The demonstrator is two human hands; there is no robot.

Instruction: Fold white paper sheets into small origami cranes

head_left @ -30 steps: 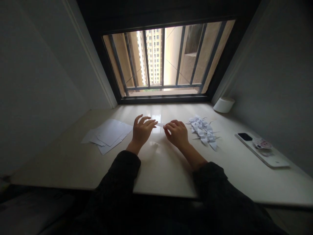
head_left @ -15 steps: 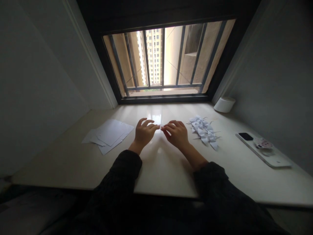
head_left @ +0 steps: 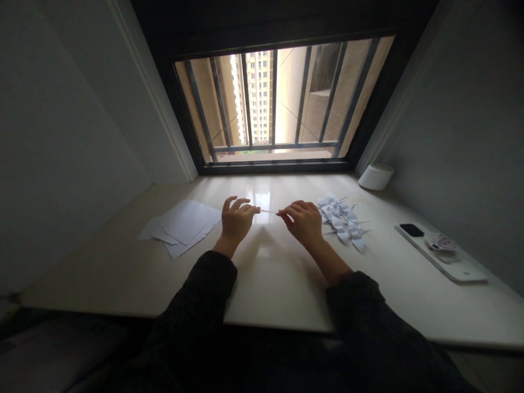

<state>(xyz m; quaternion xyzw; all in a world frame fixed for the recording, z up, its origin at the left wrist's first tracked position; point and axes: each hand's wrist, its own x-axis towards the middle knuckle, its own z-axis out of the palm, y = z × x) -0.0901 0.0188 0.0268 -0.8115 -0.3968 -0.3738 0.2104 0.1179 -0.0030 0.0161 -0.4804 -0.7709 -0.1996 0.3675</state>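
Note:
A thin piece of folded white paper [head_left: 269, 212] is stretched level between my two hands, above the pale sill. My left hand [head_left: 239, 218] pinches its left end between thumb and index finger, with the other fingers raised and apart. At the right end, my right hand [head_left: 302, 219] grips it with the fingertips pressed together. Just right of that hand lies a cluster of folded paper cranes [head_left: 341, 218]. To the left of my left hand is a loose stack of white paper sheets [head_left: 186, 222].
A white phone [head_left: 444, 254] with a round character grip on its back lies at the right. In the back right corner stands a white cylindrical object [head_left: 376, 177]. The sill [head_left: 278, 289] ends at a barred window [head_left: 262, 103], with walls on both sides.
My hands have moved apart, the left one leftward and the right one rightward. More of the thin paper now shows between them.

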